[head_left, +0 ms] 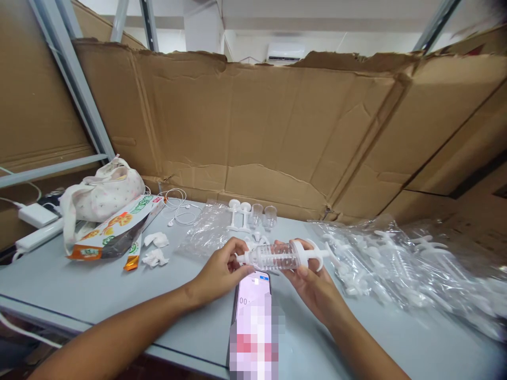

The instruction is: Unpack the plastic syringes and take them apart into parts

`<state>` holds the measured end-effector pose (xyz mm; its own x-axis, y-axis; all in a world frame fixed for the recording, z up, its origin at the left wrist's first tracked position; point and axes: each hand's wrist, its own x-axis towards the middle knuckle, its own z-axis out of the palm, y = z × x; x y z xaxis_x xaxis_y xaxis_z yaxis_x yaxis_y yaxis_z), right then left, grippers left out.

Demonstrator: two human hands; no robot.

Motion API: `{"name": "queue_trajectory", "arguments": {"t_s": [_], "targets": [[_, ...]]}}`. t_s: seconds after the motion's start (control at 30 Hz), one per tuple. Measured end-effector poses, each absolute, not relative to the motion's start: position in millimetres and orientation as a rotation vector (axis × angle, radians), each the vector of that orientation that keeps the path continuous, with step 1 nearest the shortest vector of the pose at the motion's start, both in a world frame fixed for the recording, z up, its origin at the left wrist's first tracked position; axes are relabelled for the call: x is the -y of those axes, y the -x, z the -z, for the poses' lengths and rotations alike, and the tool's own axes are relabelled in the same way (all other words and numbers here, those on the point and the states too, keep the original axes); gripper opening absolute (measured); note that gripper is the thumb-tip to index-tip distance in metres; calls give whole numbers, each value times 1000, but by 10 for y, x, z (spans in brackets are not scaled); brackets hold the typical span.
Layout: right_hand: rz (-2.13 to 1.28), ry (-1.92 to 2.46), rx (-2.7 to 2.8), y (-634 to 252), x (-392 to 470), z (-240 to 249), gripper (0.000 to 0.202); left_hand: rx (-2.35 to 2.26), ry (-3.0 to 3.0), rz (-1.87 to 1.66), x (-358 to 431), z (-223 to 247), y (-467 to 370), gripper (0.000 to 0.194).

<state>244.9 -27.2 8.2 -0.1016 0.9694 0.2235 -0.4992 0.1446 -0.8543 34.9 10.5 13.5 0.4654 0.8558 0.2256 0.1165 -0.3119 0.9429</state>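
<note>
A clear plastic syringe-like dispenser [277,257] with white ends lies level between my two hands, above the table. My left hand [227,264] pinches its narrow white nozzle end. My right hand [311,277] wraps round the other end, near the white collar and the curved finger grips. A spring or ribbing shows through the clear barrel. Beneath it a phone [253,301] lies on the table, its screen lit and partly blurred out. Just behind are white plungers [240,216], clear barrels [264,216] and small white parts, partly hidden by the dispenser.
Bagged dispensers [392,258] cover the table's right side. A crumpled clear bag [209,227] and white earphones [178,206] lie behind my left hand. At left are a printed snack packet [114,229], tissues [156,257] and a white cloth bag [106,192]. Cardboard [257,126] walls the back.
</note>
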Motion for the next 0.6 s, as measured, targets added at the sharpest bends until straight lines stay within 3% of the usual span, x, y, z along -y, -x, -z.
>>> {"name": "queue_trajectory", "arguments": {"t_s": [0.1, 0.23, 0.33, 0.43, 0.6], "targets": [[-1378, 604, 1021, -2448, 272, -75, 38, -834, -1746, -893, -109, -147, -344, 20], [-1375, 606, 1016, -2459, 280, -72, 38, -805, -1719, -811, -130, -128, -341, 33], [-1360, 607, 1014, -2465, 279, -74, 37, -796, -1685, -862, -133, -111, -351, 26], [-1364, 618, 1004, -2463, 276, -80, 37, -828, -1707, -920, -125, -122, -358, 31], [-1364, 624, 1005, -2451, 283, -105, 36, -795, -1708, -888, -119, -157, -344, 19]]}}
